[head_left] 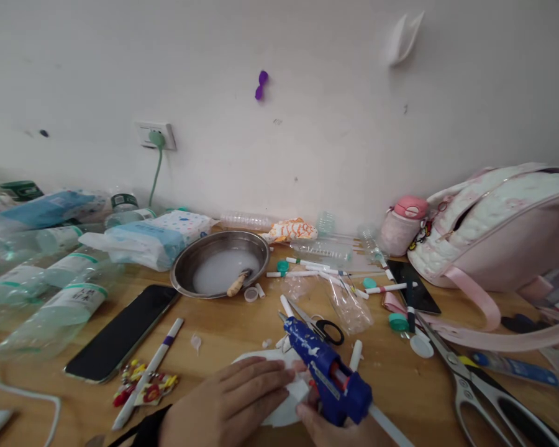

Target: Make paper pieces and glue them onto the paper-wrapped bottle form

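Observation:
In the lower middle, my left hand (233, 397) lies with fingers stretched out flat over a white sheet (282, 406), perhaps tissue or paper. Its fingertips reach toward a blue hot glue gun (319, 366). My right hand (328, 431) is closed around the gun's handle, with the thumb at its left side; most of its other fingers are hidden. The gun's nozzle points away and to the left, and a white glue stick (391, 425) sticks out of its back. Black-handled scissors (328, 329) lie just beyond the gun.
A metal bowl (181, 288) of cloudy liquid stands behind, holding a brush. Left are a phone (123, 332), a white marker (156, 366) and several plastic bottles (74, 304). Large scissors (466, 379), a backpack (503, 230) and a pink-lidded bottle (403, 226) are right. Markers and caps lie scattered behind.

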The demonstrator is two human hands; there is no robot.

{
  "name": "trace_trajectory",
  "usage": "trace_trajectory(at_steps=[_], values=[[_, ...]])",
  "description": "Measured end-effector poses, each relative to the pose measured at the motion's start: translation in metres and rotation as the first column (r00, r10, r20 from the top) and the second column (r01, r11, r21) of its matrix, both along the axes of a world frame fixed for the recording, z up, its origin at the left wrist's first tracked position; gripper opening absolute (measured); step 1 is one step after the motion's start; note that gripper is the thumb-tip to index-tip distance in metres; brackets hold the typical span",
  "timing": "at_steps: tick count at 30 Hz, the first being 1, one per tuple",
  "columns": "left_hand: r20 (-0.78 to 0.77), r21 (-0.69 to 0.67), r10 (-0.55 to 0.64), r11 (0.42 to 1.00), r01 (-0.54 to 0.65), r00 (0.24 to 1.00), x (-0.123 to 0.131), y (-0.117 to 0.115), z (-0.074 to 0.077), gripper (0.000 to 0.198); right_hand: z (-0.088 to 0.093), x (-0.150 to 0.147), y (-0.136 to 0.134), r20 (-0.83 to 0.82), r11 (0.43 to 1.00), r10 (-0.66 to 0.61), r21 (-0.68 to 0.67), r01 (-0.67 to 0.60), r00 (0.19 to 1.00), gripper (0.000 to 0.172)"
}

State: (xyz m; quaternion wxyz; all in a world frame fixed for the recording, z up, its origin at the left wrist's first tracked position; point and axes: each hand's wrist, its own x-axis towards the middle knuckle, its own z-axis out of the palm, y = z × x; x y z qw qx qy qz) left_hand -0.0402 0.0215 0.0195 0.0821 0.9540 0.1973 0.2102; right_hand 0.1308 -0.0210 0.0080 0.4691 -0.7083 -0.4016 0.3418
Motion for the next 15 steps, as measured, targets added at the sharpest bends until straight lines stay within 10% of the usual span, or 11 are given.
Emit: trace_trajectory(at_steps=[15], values=[[0.108, -0.156, 0.262, 0.957, -0.244, 0.959, -0.026, 0.011, 0.011, 0.017, 0.011, 0.007, 0.006, -0.022, 0.996, 0.090, -0.015, -0.090, 0.996, 0.011]])
